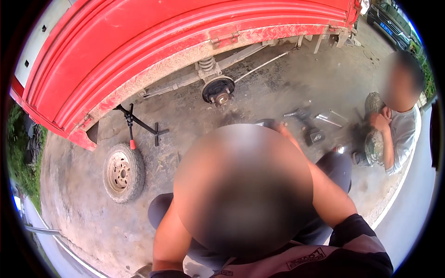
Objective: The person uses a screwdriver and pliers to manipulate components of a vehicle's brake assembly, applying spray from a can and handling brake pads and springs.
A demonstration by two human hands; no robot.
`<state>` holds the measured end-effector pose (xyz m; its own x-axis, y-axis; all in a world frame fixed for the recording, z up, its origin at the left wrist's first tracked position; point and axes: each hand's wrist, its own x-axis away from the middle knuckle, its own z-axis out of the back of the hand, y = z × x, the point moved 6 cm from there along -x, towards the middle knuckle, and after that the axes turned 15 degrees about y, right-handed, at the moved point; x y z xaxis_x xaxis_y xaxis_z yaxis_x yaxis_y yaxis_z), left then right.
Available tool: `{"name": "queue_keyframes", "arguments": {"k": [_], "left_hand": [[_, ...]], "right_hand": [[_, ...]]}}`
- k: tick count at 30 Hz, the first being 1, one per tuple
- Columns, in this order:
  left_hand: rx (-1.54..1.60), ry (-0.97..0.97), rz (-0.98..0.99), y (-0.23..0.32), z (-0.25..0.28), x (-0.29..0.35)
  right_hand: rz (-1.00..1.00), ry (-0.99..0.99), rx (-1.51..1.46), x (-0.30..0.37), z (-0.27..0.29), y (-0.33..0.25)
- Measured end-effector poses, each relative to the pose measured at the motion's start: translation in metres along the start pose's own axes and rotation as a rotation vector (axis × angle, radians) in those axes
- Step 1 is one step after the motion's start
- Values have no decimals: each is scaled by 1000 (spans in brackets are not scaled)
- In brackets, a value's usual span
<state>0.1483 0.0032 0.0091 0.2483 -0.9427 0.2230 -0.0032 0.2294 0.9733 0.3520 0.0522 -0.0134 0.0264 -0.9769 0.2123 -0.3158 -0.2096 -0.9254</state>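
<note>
A large blurred patch covers the space between my arms. My left forearm (171,236) runs up into it, and the hand itself is hidden. At the patch's upper right edge part of my right hand (288,134) shows, its grip unclear. Close beside it a small piece of a dark object (265,123) sticks out; I cannot make out what it is. Beyond my hands, the exposed wheel hub (222,99) with its dark round brake backing plate (211,91) sits under the red vehicle body (185,41). No wheel is mounted on it.
A dusty wheel with tyre (136,173) is on the ground at left, near a black cross-shaped wrench (156,132) and a red-tipped tool (132,143). At right lie a cordless impact wrench (306,123) and metal hand tools (329,120). Another person (401,139) crouches at far right.
</note>
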Motion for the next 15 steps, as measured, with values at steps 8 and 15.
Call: {"name": "queue_keyframes", "arguments": {"k": [8,15], "left_hand": [[-25,26,87,-30,-28,-12],[-87,-14,92,-42,-29,-22]], "right_hand": [[236,-134,416,1,4,-2],[70,-277,420,-7,-10,18]]}}
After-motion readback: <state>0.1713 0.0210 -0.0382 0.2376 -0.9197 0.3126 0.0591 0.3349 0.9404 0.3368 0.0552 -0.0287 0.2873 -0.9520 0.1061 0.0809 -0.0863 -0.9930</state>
